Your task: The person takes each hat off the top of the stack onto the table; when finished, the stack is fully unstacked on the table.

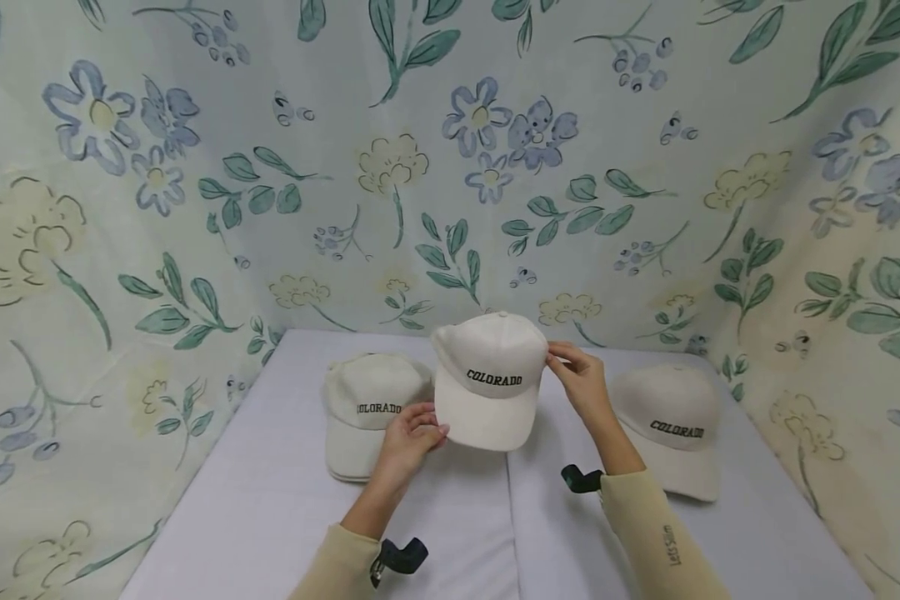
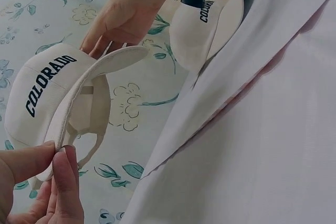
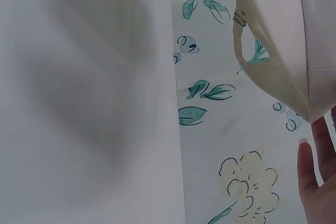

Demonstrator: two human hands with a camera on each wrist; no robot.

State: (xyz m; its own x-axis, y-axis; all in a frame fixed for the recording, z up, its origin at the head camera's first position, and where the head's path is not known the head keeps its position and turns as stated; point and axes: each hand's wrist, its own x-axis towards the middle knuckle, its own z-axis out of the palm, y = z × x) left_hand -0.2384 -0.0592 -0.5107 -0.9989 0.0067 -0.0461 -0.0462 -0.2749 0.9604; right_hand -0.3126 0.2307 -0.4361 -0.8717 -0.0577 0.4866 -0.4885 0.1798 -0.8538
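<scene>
A cream baseball cap (image 1: 495, 358) lettered COLORADO is held up over the table, its front toward the head camera. My left hand (image 1: 411, 437) pinches the brim edge between thumb and fingers; the left wrist view shows this grip on the cap (image 2: 50, 85) closely. At the crown's other side, my right hand (image 1: 579, 379) touches the cap with its fingertips. In the right wrist view, the right hand (image 3: 320, 192) has extended fingers at the cap's lower edge (image 3: 278, 85), the nearest digit apart from it. The cap's back strap (image 2: 93, 150) hangs below the crown.
A similar cap (image 1: 375, 387) sits on the table at left, partly behind the held one. Another COLORADO cap (image 1: 667, 408) sits at right, partly behind the right forearm. White cloth (image 1: 255, 500) covers the table, and a floral curtain (image 1: 345, 208) hangs behind it.
</scene>
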